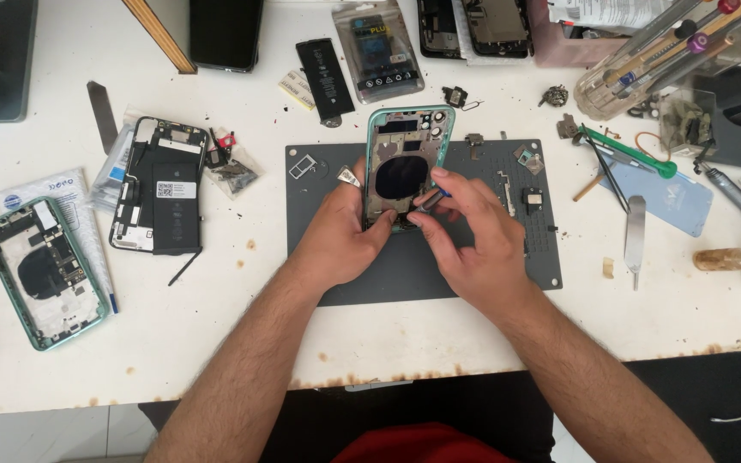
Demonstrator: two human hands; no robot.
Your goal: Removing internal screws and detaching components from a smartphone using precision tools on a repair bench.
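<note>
A green phone housing (405, 141), opened and gutted, stands tilted on the grey work mat (490, 266) at the table's middle. My left hand (340, 236) grips its lower left edge. My right hand (469, 236) pinches a small tool or part against the lower inside of the housing; the item between the fingers is too small to identify. Small metal parts and brackets lie on the mat to the right of the housing.
A second green housing (40, 270) and an opened phone with battery (160, 184) lie at left. A loose black battery (325, 79) and a bagged part (379, 51) sit behind. Tweezers, a green-handled tool (632, 153), a metal spudger (635, 236) and a screwdriver holder (671, 51) crowd the right.
</note>
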